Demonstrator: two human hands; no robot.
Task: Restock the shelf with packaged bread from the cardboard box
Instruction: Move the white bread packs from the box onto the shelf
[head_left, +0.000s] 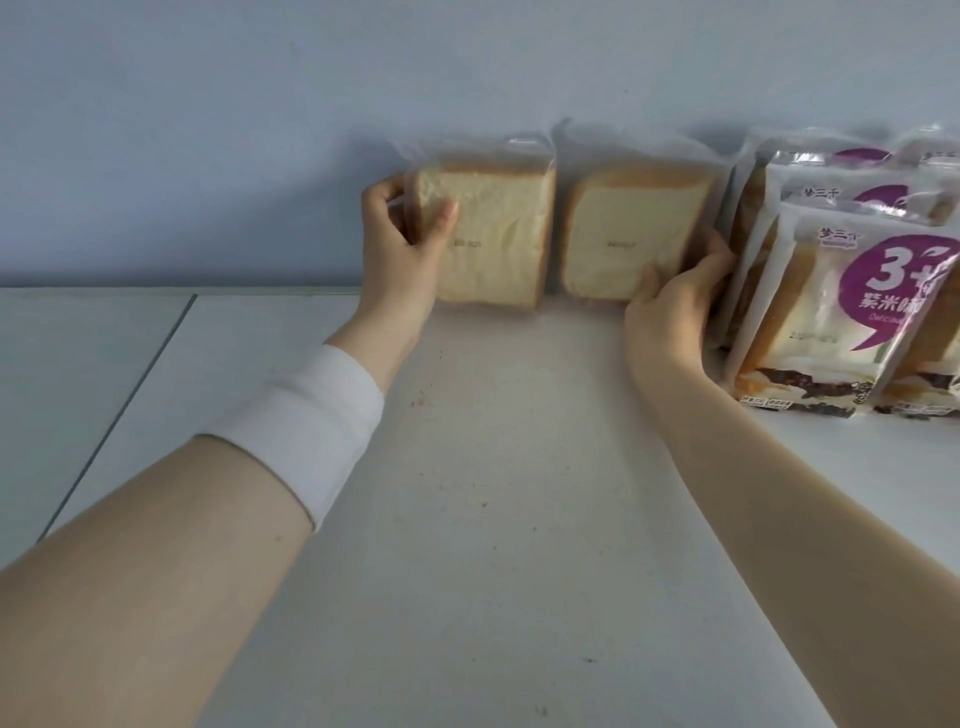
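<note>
**Both hands on clear bread packs at back of shelf**

White wristband (306, 431) on the left forearm is closest to camera. Left hand (400, 244) grips the left bread pack (498, 234): thumb on the front face, the rest curled round its left edge. Right hand (670, 306) holds the right bread pack (623, 228) at its lower right corner, fingers (719, 255) wrapped round the side. Both packs stand upright on the white shelf (493, 493), side by side and nearly touching, at the blue wall (260, 130). They're probably leaning on it, hard to confirm. Purple-label bread packs (852, 312) stand in rows just right of the right hand, close against it.
</note>
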